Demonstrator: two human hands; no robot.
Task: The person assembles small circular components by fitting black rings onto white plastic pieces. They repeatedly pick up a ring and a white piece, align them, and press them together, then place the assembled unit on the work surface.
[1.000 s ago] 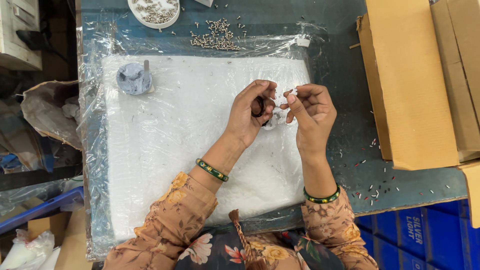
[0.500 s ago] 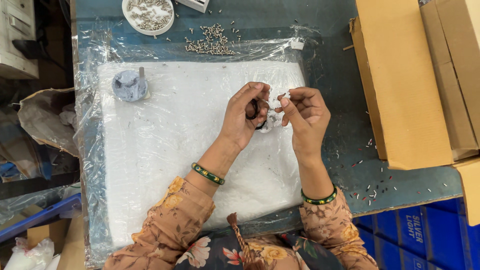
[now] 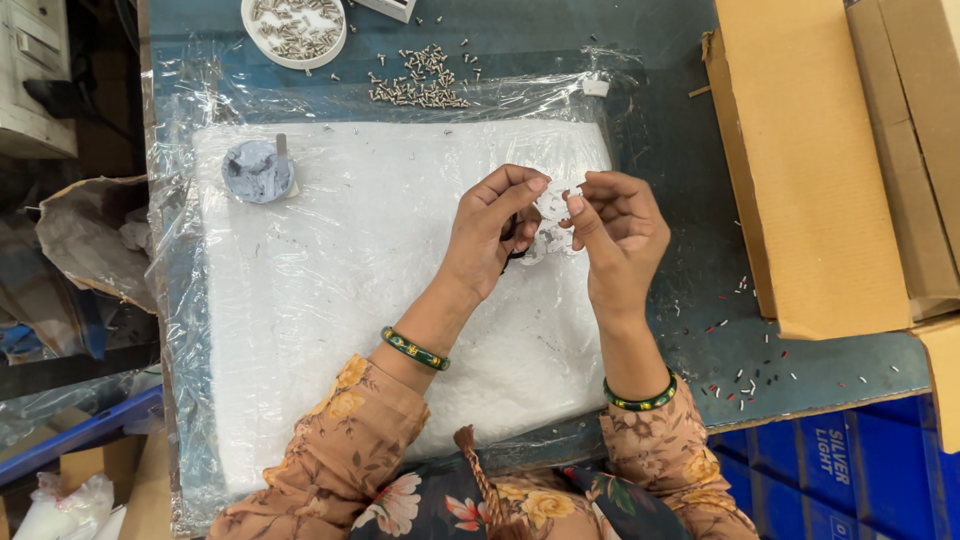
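Left hand (image 3: 490,235) and right hand (image 3: 612,230) pinch a small pale part (image 3: 548,222) between fingertips above the white pad (image 3: 330,290); assembly appears mid-step, loose screws (image 3: 420,85) unused at the far edge

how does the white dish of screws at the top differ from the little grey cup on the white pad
The white dish is wider and shallow, while the grey cup is smaller. The dish holds many small metal screws; the cup holds a grey paste with a thin stick standing in it. The dish sits on the blue table beyond the pad; the cup rests on the white pad. Both are round and lie away from the hands.
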